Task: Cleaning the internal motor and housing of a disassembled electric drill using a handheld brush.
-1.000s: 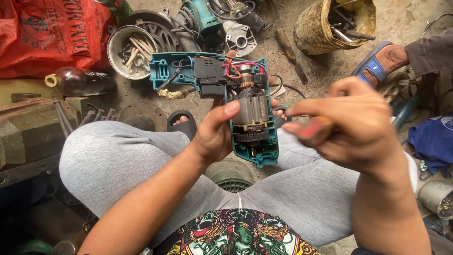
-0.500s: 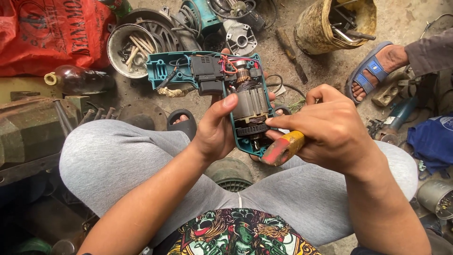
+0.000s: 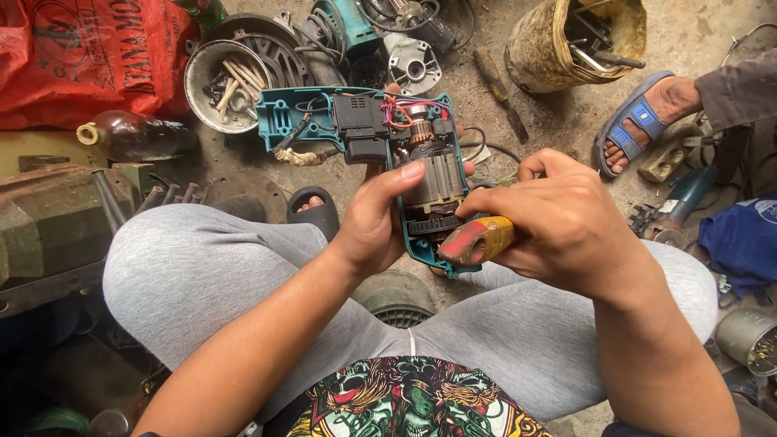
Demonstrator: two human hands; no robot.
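Both hands clamped: left hand point(image 3: 374, 220) on opened drill point(image 3: 380, 154), right hand point(image 3: 558, 222) on screwdriver point(image 3: 477, 240); dirt floor point(image 3: 558, 121) w/ scattered parts.

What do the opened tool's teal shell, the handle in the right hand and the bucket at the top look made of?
Teal shell: moulded plastic by its look, matte, with ribs and screw posts showing inside. Tool handle in the right hand: probably plastic, yellow and red, scuffed and grimy. Bucket: unclear, plastic or painted metal; its yellow wall is dull and heavily stained. The left hand holds the shell.
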